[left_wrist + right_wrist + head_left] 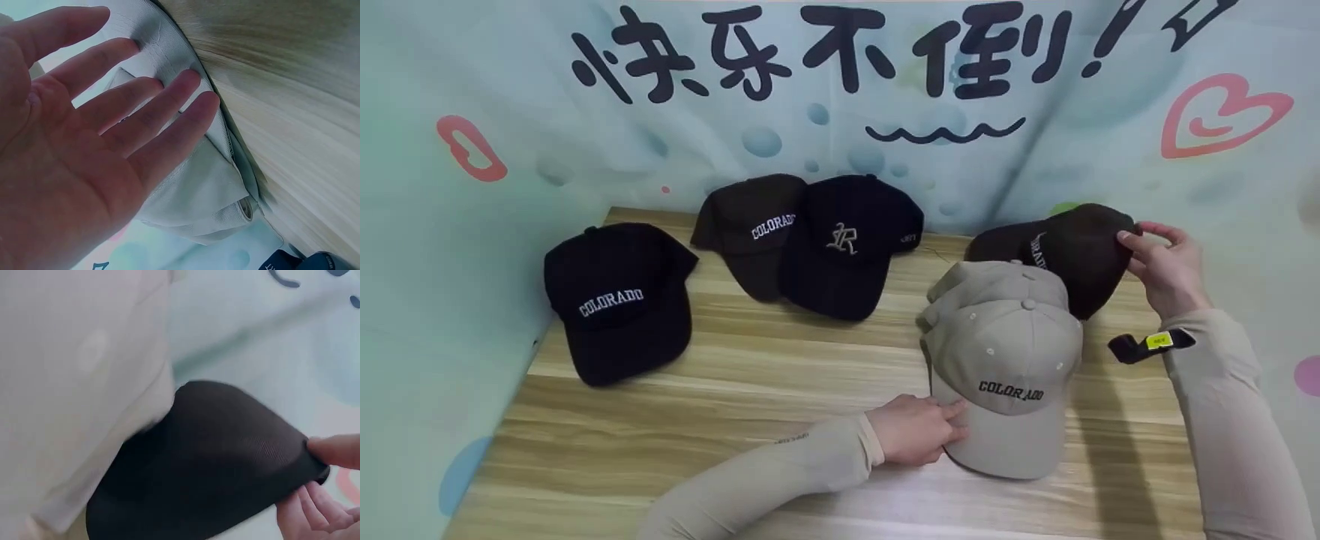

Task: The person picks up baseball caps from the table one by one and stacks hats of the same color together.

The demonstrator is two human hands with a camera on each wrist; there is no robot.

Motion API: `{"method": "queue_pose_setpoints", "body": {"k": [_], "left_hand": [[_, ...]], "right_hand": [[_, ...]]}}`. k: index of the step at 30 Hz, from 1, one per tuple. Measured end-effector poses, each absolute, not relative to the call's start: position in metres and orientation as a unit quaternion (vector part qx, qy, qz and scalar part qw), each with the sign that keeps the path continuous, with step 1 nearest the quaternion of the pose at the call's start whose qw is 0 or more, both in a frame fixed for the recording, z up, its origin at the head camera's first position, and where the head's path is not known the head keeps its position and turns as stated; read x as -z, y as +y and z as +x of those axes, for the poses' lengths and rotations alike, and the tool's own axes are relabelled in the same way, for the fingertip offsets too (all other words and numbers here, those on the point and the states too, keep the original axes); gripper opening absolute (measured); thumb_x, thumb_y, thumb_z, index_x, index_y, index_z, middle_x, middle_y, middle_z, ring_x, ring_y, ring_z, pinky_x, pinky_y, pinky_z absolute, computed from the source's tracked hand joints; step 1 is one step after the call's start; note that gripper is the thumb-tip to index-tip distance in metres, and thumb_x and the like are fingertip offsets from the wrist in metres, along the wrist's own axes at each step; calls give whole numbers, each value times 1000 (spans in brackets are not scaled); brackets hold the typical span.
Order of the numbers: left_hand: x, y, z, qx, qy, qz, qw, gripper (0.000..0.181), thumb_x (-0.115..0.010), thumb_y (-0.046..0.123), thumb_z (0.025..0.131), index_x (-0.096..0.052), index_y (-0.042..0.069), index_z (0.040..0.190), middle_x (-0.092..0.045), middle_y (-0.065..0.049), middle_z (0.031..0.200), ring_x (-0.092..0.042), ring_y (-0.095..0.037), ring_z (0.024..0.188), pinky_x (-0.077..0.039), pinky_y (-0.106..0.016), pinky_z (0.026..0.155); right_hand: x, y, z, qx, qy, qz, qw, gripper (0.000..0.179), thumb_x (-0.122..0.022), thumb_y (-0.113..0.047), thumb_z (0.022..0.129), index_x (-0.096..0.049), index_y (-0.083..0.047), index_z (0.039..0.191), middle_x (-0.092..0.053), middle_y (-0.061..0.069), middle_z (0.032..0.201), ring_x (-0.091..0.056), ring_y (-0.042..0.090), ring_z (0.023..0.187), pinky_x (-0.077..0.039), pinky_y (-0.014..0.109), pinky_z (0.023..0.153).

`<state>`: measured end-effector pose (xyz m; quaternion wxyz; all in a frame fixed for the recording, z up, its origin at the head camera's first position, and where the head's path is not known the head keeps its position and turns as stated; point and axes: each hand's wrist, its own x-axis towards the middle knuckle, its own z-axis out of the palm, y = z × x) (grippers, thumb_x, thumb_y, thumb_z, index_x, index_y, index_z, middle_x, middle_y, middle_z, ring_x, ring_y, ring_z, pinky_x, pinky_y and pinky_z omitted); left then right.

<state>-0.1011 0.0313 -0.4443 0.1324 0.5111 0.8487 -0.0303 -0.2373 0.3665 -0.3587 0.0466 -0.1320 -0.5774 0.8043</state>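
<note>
In the head view, my right hand (1174, 271) pinches the edge of a dark brown baseball cap (1099, 251) between thumb and fingers. The right wrist view shows that cap (219, 450) stretched toward the fingertips, partly hidden by a large pale beige shape (84, 382). In front of it a beige cap (1012, 352) lettered COLORADO faces me, its brim downward. At least one more beige cap (997, 281) is nested behind it. My left hand (913, 431) touches the front beige cap's brim at its left side; the left wrist view shows the fingers nearly straight.
A black COLORADO cap (619, 330) lies at the left of the wooden table (780, 367). Near the back, a black cap with an R emblem (840, 285) overlaps a brown COLORADO cap (750, 255). A printed cloth (825, 150) hangs behind the table.
</note>
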Motion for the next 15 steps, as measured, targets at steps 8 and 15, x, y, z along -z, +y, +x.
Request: {"method": "queue_pose_setpoints", "body": {"k": [8, 15], "left_hand": [[444, 37, -103, 36, 846, 515, 138, 47, -58, 30, 96, -51, 29, 142, -33, -1, 154, -52, -17, 121, -51, -31, 81], [444, 48, -107, 32, 847, 513, 137, 47, -55, 28, 97, -49, 29, 143, -32, -1, 154, -49, -17, 124, -49, -29, 86]], "right_hand": [[305, 341, -229, -764, -633, -104, 67, 31, -74, 4, 81, -64, -6, 108, -73, 2, 91, -68, 12, 83, -53, 21, 69], [254, 313, -223, -726, -675, -68, 109, 32, -70, 5, 83, -61, -6, 112, -71, 4, 93, -67, 15, 81, -53, 20, 66]]}}
